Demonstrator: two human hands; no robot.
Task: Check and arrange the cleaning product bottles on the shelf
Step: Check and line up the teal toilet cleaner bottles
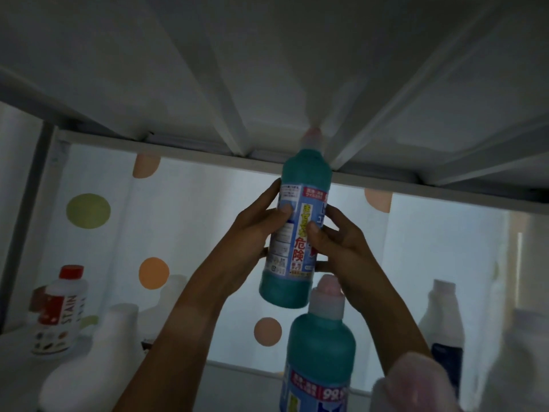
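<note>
The teal plastic bleach bottle with the pale pink cap and blue label (300, 230) is up in the centre of the frame, lifted clear of the shelf and held just under the white ribbed underside of the shelf above (267, 84). My left hand (261, 233) wraps its left side, thumb lying across the label, and my right hand (335, 248) clamps the right side, thumb on the label too; both grip it firmly. I judge I am in the checking part, reading the label, with this bottle not yet set back in place.

A second teal bottle with the same pink cap (320, 346) stands at lower centre, just below the one I hold. At lower left a white bottle with a red cap marked STAIN (59, 310) stands on the white shelf surface (17, 367), with a plain white bottle (98, 352) in front of it. At right a white bottle with a dark blue label (442, 328) stands apart. Whether those have been checked I cannot tell; arranging seems largely still to do.
</note>
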